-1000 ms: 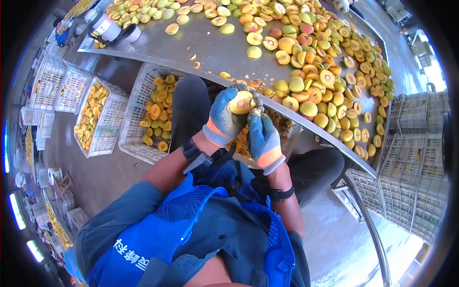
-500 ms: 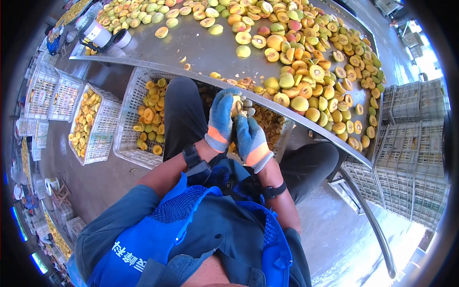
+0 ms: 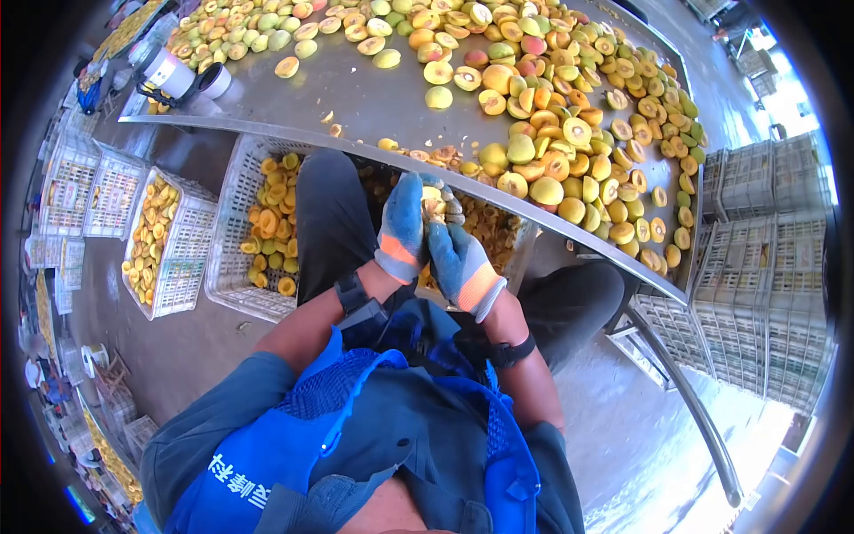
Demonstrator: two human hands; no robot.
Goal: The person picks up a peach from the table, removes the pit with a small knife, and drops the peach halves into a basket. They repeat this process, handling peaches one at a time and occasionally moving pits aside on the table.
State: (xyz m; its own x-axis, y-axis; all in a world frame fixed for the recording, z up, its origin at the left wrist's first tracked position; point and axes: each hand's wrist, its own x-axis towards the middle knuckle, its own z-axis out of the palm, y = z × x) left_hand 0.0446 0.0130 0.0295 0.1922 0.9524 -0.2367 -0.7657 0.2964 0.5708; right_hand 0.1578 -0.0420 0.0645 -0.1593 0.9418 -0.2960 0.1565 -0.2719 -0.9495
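Note:
In front of my lap, just below the table edge, both hands meet in blue-coated work gloves. My left hand (image 3: 405, 227) is closed around a pale yellow stone-fruit half (image 3: 433, 203), its grey fingertips showing beyond the fruit. Pressed up against the lower side of that piece is my right hand (image 3: 461, 262), with its fingers bent together; whatever it grips is hidden. Beneath the hands, between my knees, a crate (image 3: 525, 258) holds brownish fruit scraps (image 3: 485, 233).
A steel table (image 3: 267, 102) carries many halved fruits (image 3: 578, 133). Left of my knee stands a crate (image 3: 218, 262) of yellow halves, with another filled crate (image 3: 191, 258) beyond. Stacked crates (image 3: 756, 285) rise on the right. A white container (image 3: 169, 73) sits on the table's left end.
The view has shifted slightly, so the table and fruit appear a little further left. My hands stay together, and more of the pale fruit half shows between them.

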